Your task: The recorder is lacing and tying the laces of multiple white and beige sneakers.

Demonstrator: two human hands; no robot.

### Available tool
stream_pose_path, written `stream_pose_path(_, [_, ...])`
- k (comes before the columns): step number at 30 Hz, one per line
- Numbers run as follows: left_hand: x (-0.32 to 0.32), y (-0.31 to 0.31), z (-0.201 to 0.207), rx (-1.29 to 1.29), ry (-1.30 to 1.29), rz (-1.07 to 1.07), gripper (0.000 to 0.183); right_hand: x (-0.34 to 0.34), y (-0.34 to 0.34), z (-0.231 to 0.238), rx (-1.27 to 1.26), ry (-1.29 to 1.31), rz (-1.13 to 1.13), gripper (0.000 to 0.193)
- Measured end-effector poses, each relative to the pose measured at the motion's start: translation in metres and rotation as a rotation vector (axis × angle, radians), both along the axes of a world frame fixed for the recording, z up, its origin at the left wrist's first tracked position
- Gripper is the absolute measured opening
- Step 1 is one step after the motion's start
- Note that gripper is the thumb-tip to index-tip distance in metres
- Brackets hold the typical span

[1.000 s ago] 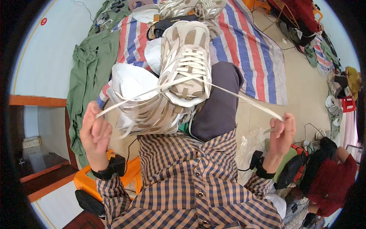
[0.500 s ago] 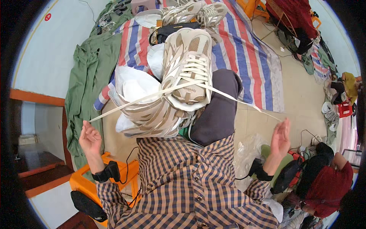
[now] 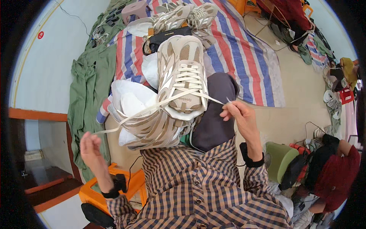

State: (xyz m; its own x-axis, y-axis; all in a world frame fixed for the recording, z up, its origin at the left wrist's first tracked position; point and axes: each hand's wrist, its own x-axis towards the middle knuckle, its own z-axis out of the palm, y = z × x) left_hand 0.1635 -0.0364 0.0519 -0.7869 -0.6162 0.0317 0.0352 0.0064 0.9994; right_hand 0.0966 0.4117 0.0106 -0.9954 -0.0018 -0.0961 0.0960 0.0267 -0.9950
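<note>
A beige and white sneaker (image 3: 182, 49) rests toe-away in front of me, beside my raised dark-trousered knee (image 3: 219, 110). Its cream lace (image 3: 187, 78) runs through the eyelets, and the two loose ends cross over the tongue. Out at the left, my left hand (image 3: 91, 150) is closed on one lace end, which sags in a curve; its fingers are slightly blurred. My right hand (image 3: 244, 118) pinches the other end just right of the shoe, the tip poking up above the fingers. Below and left of the sneaker are brown and white shoe uppers (image 3: 152, 131) with white lining.
A striped tarp (image 3: 232, 49) covers the floor ahead, with more sneakers (image 3: 175, 19) and a black pouch (image 3: 167, 39) on it. Green cloth (image 3: 91, 76) lies left, an orange stool (image 3: 133, 187) near my left forearm. A person in dark red (image 3: 335, 179) is at right.
My right hand has come in leftward and up to near the shoe, shortening its lace span. My left hand is slightly lower, and its lace has gone from taut to slack.
</note>
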Motion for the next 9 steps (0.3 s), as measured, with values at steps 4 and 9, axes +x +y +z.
stream_pose_path(4, [-0.014, 0.091, 0.014, -0.735, -0.109, -0.337, 0.011, -0.023, -0.017, 0.014, -0.057, 0.018, 0.108, 0.032])
stream_pose_path(9, [-0.042, 0.165, 0.029, -1.017, 0.058, -0.586, 0.009, -0.043, -0.030, 0.011, -0.171, -0.142, 0.283, 0.038])
